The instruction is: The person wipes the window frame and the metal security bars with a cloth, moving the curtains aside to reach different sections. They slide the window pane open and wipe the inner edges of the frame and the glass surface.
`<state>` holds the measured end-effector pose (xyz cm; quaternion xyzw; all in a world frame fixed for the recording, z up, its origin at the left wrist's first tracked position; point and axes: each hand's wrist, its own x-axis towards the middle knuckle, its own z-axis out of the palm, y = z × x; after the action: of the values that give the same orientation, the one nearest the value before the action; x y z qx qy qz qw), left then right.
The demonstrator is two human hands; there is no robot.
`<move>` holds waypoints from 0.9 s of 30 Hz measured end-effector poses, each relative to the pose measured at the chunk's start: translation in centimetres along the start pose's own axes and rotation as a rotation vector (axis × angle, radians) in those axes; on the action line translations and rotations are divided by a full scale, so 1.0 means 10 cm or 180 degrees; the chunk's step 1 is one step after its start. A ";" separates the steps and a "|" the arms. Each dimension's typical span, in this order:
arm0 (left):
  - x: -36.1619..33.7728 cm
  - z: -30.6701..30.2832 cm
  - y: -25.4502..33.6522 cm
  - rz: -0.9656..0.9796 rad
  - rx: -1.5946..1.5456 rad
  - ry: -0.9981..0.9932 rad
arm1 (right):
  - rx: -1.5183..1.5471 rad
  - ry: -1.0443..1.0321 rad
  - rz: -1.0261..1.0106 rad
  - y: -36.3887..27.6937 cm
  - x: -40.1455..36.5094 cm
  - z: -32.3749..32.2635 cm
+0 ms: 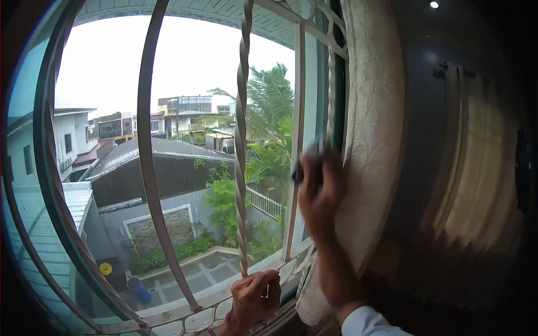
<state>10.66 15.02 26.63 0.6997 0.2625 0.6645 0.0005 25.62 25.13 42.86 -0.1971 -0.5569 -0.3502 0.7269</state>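
My right hand (322, 187) is raised in front of the right side of the window grille (241, 84), its fingers wrapped round a dark object (298, 173) smeared by motion. The object has a black edge on the left and a greyish top; its kind I cannot tell. Beside that hand stands a flat upright bar (296, 123) of the grille. Lower down, my left hand (255, 297) is closed with bent fingers at the grille's lower rail (210, 313), right by the foot of a twisted bar (241, 185).
A thick patterned cream curtain (372, 112) hangs just right of my right hand. Farther right is another curtain (471, 168) on a dark wall. Beyond the window lie a paved yard, a blue barrel (138, 291), plants and roofs (162, 150).
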 end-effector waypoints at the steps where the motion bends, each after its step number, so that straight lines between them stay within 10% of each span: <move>1: 0.02 0.00 0.01 0.0024 0.0010 -0.0009 | 0.0118 0.0079 -0.0016 0.09 0.44 0.18; 5: 0.02 0.03 0.02 0.0044 0.0075 0.0046 | -0.0214 0.0385 -0.0848 0.34 1.90 1.02; 10: 0.02 0.00 0.09 -0.0069 0.0136 0.0058 | -0.0428 -0.0435 -0.0278 0.10 1.06 0.51; 13: 0.03 -0.04 0.16 -0.0162 0.0105 -0.0013 | 0.0920 -0.0681 0.1161 -0.18 0.10 -0.42; 14: 0.00 -0.05 0.19 -0.0257 0.0121 0.0040 | 0.1849 -0.0895 0.2540 -0.28 -0.15 -0.76; 17: -0.12 -0.04 0.26 -0.0464 0.0009 0.0096 | 0.5065 -0.1012 0.3995 -0.20 -0.99 -1.38; 23: -0.41 0.11 0.44 -0.1410 0.0306 -0.0560 | 0.4449 -0.2264 0.4211 -0.28 -1.55 -1.79; 27: -0.75 0.05 0.30 -0.1794 0.0081 -0.1218 | 0.4876 -0.2631 0.5501 -0.17 -1.79 -1.88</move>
<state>12.34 9.88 20.66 0.7116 0.4489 0.4916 0.2246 34.61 16.38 20.07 -0.1196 -0.4938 0.7537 0.4168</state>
